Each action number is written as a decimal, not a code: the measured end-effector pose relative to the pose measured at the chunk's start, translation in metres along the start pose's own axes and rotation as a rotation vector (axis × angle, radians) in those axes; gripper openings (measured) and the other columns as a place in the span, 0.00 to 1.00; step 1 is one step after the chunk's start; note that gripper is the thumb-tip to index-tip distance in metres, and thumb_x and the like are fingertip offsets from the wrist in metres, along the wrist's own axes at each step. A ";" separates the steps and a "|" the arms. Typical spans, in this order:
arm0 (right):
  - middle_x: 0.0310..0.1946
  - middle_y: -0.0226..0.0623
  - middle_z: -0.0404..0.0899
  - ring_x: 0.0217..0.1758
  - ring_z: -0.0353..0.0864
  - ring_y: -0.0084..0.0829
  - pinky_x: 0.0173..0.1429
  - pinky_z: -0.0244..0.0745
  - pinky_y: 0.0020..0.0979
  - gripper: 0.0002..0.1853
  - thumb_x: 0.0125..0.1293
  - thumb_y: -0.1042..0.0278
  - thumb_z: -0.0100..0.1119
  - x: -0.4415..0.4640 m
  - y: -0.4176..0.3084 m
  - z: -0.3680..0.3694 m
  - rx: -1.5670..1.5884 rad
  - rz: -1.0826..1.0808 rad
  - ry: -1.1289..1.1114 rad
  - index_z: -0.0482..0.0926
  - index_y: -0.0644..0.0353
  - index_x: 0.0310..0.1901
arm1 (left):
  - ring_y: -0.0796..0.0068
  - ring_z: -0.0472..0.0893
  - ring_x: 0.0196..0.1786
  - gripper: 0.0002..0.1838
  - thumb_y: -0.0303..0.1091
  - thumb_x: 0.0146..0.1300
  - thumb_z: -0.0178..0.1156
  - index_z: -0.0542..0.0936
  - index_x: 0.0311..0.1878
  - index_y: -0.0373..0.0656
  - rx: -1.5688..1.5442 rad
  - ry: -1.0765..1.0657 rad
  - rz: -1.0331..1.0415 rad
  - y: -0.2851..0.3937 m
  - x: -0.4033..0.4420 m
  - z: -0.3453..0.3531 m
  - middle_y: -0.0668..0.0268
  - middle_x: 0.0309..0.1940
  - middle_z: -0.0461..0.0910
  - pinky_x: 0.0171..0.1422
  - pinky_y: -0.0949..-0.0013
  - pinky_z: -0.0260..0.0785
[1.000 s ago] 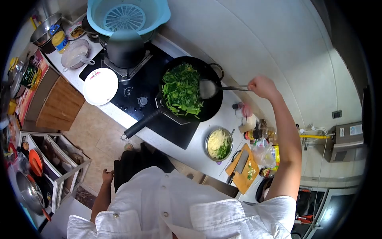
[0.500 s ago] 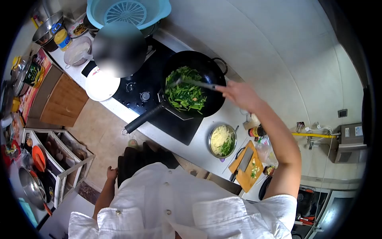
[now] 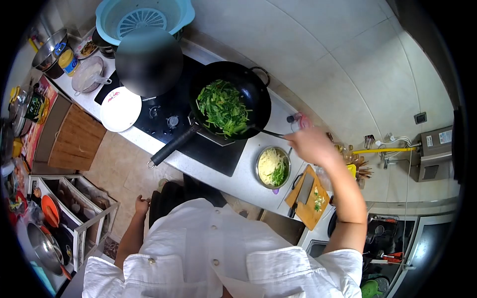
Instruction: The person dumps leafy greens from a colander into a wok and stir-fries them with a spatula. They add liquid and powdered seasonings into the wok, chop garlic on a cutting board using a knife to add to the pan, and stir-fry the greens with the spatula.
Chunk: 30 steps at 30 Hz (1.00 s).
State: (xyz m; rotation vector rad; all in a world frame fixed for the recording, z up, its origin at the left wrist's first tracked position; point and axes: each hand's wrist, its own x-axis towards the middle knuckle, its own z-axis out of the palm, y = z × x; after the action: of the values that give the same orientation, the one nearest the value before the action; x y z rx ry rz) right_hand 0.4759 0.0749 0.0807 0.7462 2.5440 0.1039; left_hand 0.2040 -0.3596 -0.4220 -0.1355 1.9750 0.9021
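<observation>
My right hand (image 3: pixel 312 145) is closed around the handle of a cooking spatula (image 3: pixel 270 132), whose head is hidden at the lower right edge of the greens. Chopped leafy greens (image 3: pixel 223 109) lie heaped in a black wok (image 3: pixel 258 99) on the stove. The wok's long handle (image 3: pixel 174 149) points toward the counter's front edge. My left hand (image 3: pixel 142 204) hangs low by my side, away from the counter, with nothing in it and its fingers loosely apart.
Right of the stove stand a metal bowl (image 3: pixel 273 167) of pale shreds and chopped greens, and a cutting board (image 3: pixel 310 211) with a cleaver (image 3: pixel 303 192). On the left are a white plate (image 3: pixel 120 110) and blue basket (image 3: pixel 181 22). A blurred round patch covers part of the stove.
My right hand has drawn the spatula back from mid-wok toward the wok's right side, lower in view. The greens have shifted in the wok. My left hand stays down, and the view has turned slightly.
</observation>
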 end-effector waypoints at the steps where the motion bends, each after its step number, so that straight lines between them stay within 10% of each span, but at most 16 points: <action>1: 0.29 0.44 0.81 0.36 0.80 0.44 0.46 0.72 0.38 0.12 0.60 0.68 0.56 0.019 -0.013 0.015 -0.024 0.092 0.033 0.83 0.52 0.45 | 0.68 0.80 0.31 0.39 0.30 0.55 0.64 0.57 0.68 0.29 0.010 -0.004 -0.013 -0.002 0.001 -0.002 0.54 0.39 0.79 0.36 0.68 0.73; 16: 0.37 0.43 0.83 0.42 0.83 0.43 0.48 0.76 0.42 0.10 0.60 0.70 0.52 0.062 -0.023 -0.016 0.183 0.270 0.139 0.84 0.56 0.37 | 0.68 0.80 0.29 0.40 0.33 0.54 0.65 0.58 0.68 0.32 0.051 0.076 -0.146 -0.047 0.004 -0.040 0.55 0.38 0.80 0.28 0.67 0.70; 23: 0.14 0.32 0.74 0.16 0.72 0.23 0.21 0.66 0.26 0.11 0.59 0.65 0.59 0.096 0.122 0.003 0.175 0.392 -0.438 0.84 0.60 0.24 | 0.70 0.79 0.30 0.39 0.31 0.56 0.63 0.56 0.68 0.30 -0.057 0.067 -0.052 -0.039 -0.007 -0.028 0.55 0.38 0.78 0.30 0.69 0.70; 30: 0.14 0.27 0.70 0.13 0.66 0.19 0.19 0.59 0.23 0.09 0.63 0.64 0.59 0.150 0.067 0.183 1.385 0.423 0.073 0.84 0.60 0.37 | 0.69 0.78 0.26 0.40 0.30 0.54 0.65 0.57 0.67 0.30 -0.053 0.100 -0.127 -0.093 -0.007 -0.044 0.57 0.32 0.78 0.29 0.67 0.73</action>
State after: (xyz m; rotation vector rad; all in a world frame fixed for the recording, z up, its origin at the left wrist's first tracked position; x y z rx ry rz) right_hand 0.4847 0.1995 -0.1309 1.7170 2.1654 -1.6181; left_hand 0.2174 -0.4573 -0.4534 -0.3383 2.0110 0.8797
